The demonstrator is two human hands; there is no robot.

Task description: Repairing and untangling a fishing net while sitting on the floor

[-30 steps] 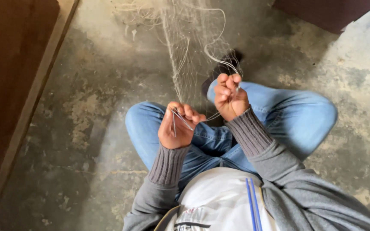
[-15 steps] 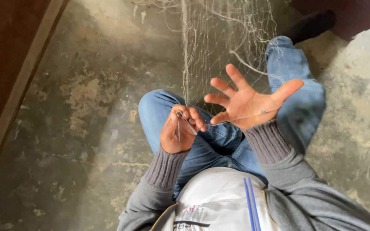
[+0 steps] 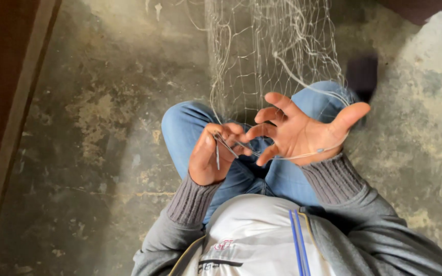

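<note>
Since half a second ago little has shifted: the right hand (image 3: 303, 134) remains spread, fingers splayed and palm up, and it sits slightly lower against the raised knee, while the left hand (image 3: 215, 156) remains curled. Compared with one second ago, the right hand has gone from a closed pinch on the twine to this open spread.

Grip state. The left hand is closed around a slim netting needle (image 3: 224, 145), held between thumb and fingers just above the thigh. The right hand grips nothing; a single strand of pale twine (image 3: 308, 153) lies across the heel of its palm and loops round the thumb side, running back up into the net.

Location. The fishing net (image 3: 272, 56) hangs from beyond the upper edge of the view and falls to the person's lap, its lower meshes touching the blue trousers (image 3: 188, 128) between the two hands. The person sits on a stained concrete floor (image 3: 103, 128), with a dark wooden board (image 3: 6, 102) along the floor's left edge.

Progress, as a judgement: the meshes above appear formed and regular; work is under way on the bottom row, and the strand over the right palm is not yet drawn tight. How much net is left to work cannot be told.

Count: one net, one needle, one working strand, two hands.
</note>
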